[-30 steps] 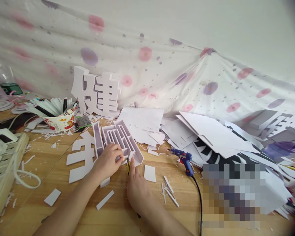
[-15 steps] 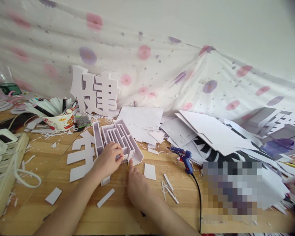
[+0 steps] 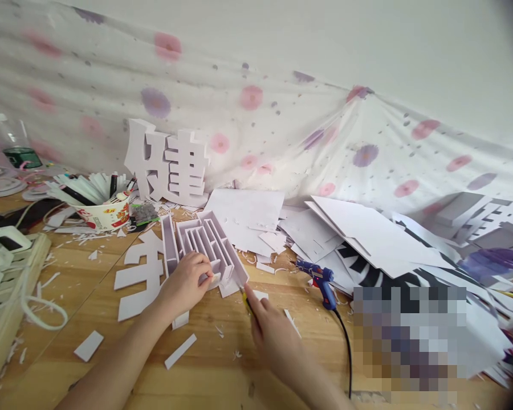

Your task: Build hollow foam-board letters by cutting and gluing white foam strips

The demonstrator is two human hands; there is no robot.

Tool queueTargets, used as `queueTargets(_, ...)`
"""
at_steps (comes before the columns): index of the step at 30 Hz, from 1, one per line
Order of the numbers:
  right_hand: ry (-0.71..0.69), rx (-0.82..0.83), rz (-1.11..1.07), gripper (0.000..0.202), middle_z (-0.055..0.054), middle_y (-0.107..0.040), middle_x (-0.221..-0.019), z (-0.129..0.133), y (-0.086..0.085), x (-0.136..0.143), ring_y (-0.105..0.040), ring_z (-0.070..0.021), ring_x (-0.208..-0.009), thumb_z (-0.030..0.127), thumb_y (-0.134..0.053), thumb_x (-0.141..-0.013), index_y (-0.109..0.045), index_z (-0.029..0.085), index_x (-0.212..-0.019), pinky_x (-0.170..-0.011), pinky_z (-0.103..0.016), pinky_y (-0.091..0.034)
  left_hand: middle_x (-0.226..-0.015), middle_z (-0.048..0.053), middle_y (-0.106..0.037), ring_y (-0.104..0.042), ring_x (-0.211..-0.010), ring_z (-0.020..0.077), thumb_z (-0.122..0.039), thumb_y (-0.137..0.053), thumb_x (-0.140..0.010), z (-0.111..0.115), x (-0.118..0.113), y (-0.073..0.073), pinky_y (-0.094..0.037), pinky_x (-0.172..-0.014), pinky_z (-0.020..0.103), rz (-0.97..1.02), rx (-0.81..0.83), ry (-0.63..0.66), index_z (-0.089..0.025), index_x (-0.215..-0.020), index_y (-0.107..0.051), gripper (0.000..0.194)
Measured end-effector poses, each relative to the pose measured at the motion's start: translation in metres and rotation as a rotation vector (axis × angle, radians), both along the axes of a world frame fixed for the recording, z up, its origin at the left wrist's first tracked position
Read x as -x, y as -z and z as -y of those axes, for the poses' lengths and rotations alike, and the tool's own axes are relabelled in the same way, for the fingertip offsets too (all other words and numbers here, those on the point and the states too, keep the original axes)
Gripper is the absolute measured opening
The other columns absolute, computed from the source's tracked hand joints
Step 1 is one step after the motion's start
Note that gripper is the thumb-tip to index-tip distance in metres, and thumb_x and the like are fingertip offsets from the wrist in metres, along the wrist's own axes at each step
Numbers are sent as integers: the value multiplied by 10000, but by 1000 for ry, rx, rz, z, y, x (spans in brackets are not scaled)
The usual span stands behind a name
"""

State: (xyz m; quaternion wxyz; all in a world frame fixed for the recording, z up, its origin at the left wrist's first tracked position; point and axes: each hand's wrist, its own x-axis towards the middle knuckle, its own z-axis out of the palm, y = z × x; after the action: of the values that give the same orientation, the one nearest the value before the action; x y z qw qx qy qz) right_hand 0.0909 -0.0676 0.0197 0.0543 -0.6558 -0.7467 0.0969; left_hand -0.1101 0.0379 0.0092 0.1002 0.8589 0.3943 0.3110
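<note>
A white foam-board letter structure (image 3: 236,263) with upright walls and narrow channels lies on the wooden table. At its near end my left hand (image 3: 188,285) is closed, fingertips pinching a small white foam-board strip (image 3: 215,279) against the walls. My right hand (image 3: 277,336) is wrapped around a yellow craft knife (image 3: 247,302), index finger stretched along it. The knife's tip points at the structure's near right corner; whether it touches is too small to tell. Left of the structure lies a flat cut-out letter piece (image 3: 143,278). Loose strips (image 3: 180,351) lie nearer me.
A blue glue gun (image 3: 320,279) with a black cord rests to the right. Stacked white sheets (image 3: 367,233) lie beyond it. At the back stand a finished white character (image 3: 171,162) and a paper bowl (image 3: 106,215) of pens. A power strip (image 3: 21,307) is at left.
My right hand has moved right and slightly toward me, drawing the craft knife from the structure's near end to its right corner. My left hand stays almost in place.
</note>
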Motion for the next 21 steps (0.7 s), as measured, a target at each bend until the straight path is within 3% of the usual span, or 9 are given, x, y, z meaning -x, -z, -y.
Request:
queueTargets(3,39,-218,-137,530,-61,-589,-945,-5,1,-33,-607,-155,-774,165,-353,-892,-281,229,-1414,-675,-231,-455,-809,40,-574,-520,-806,188,-151,-488,-810,1,0,-1,-456,-751,366,5,6,-4,-192,-683,-565,154)
queueTargets(5,107,-301,-70,510,-57,-565,-910,-11,7,-48,-591,-164,-753,190,-345,-901,-301,238,-1407,-663,-248,-452,-805,38,-579,-525,-804,186,-170,-494,-817,1,0,-2,-455,-760,366,17,7,-2,-194,-687,-571,153)
queueTargets(8,201,-265,129,504,-63,-548,-856,-23,22,-60,-583,-186,-743,175,-379,-890,-348,243,-1389,-641,-264,-437,-806,37,-586,-536,-806,183,-221,-496,-834,3,0,-4,-458,-750,349,43,17,-8,-199,-706,-593,162)
queueTargets(12,207,-164,245,472,-89,-566,-899,-32,33,-66,-589,-199,-782,207,-430,-895,-396,244,-1364,-646,-262,-419,-840,37,-591,-550,-829,176,-263,-452,-866,5,0,-6,-467,-748,328,64,42,-49,-202,-802,-606,177)
queueTargets(15,193,-150,249,407,-107,-593,-919,-33,22,-64,-582,-240,-859,278,-497,-874,-509,216,-1277,-710,-303,-425,-885,42,-595,-557,-866,183,-258,-447,-864,6,0,-7,-470,-767,335,57,54,-72,-202,-864,-585,150)
queueTargets(18,173,-233,146,236,-104,-613,-948,-33,4,-46,-569,-237,-931,255,-504,-870,-638,189,-1053,-778,-302,-417,-905,46,-600,-564,-883,195,-270,-459,-857,5,0,-6,-475,-772,342,49,58,-78,-212,-891,-575,134)
queueTargets(21,-45,-194,-25,203,-42,-651,-899,-40,-3,-12,-611,-163,-841,202,-442,-897,-635,225,-955,-705,-230,-424,-918,52,-601,-565,-899,203,-268,-463,-855,4,0,-4,-475,-781,348,51,50,-75,-215,-906,-574,133)
